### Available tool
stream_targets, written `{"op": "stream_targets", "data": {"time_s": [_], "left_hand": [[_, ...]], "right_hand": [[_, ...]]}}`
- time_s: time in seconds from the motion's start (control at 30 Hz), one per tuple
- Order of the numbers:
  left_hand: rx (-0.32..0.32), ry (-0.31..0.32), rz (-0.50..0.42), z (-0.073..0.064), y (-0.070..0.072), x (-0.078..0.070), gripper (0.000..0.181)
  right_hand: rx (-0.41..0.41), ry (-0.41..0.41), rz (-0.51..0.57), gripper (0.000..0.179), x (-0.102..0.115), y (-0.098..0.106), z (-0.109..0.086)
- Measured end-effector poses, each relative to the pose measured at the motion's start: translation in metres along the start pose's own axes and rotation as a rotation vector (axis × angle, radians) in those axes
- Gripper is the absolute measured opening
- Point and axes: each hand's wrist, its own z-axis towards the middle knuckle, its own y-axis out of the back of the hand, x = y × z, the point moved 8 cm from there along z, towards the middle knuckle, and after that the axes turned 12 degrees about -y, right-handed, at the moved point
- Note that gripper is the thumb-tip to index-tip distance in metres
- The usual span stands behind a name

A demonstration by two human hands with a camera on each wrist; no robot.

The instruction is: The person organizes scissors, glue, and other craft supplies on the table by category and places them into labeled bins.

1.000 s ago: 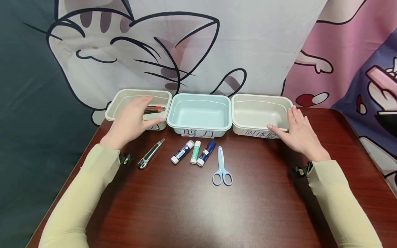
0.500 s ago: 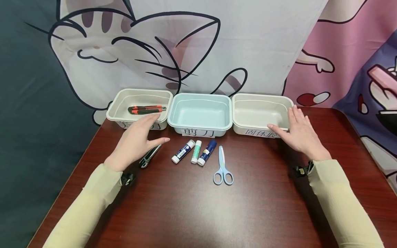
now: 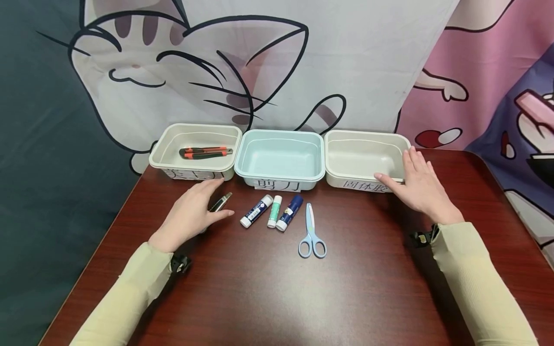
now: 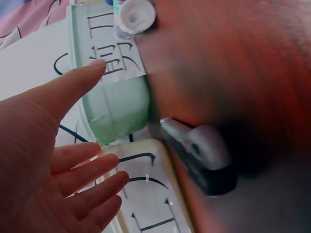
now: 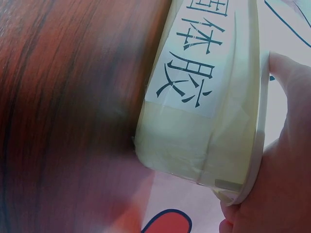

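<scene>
My left hand [image 3: 187,215] hovers over a utility knife [image 3: 222,201] on the table, its thumb and fingers spread and holding nothing. The knife's tip shows past the hand in the head view; the left wrist view shows the knife [image 4: 200,154] apart from the fingers. At the right, my right hand [image 3: 421,186] rests with straight fingers on the front right corner of a cream bin [image 3: 355,181] with a paper label. Two red-and-black utility knives [image 3: 204,153] lie in the left cream bin [image 3: 173,129].
Between the cream bins stands a light blue bin [image 3: 279,168]. In front of it lie a white-capped glue stick [image 3: 257,211], a green glue stick [image 3: 274,211], a dark blue glue stick [image 3: 289,213] and blue scissors [image 3: 311,233]. A printed cloth [image 3: 346,57] hangs behind the table.
My left hand has come back from over the left bin toward me, uncovering the knives inside, and is now over the knife on the table. My right hand has stayed on its bin.
</scene>
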Motion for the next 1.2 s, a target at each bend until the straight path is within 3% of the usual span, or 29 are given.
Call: {"op": "stream_targets", "data": {"time_s": [0.53,0.87,1.2], "left_hand": [[0.052,0.052,-0.025,-0.014,-0.014,0.017,0.059],[0.123,0.130,-0.089,-0.021,-0.020,0.027,0.039],[0.127,0.142,-0.089,-0.021,-0.023,0.032,0.030]], "right_hand": [[-0.004,0.004,0.002,0.105,0.001,0.001,0.001],[-0.001,0.004,0.010,0.105,0.002,0.002,0.000],[-0.003,0.005,0.007,0.105,0.001,0.001,-0.001]]}}
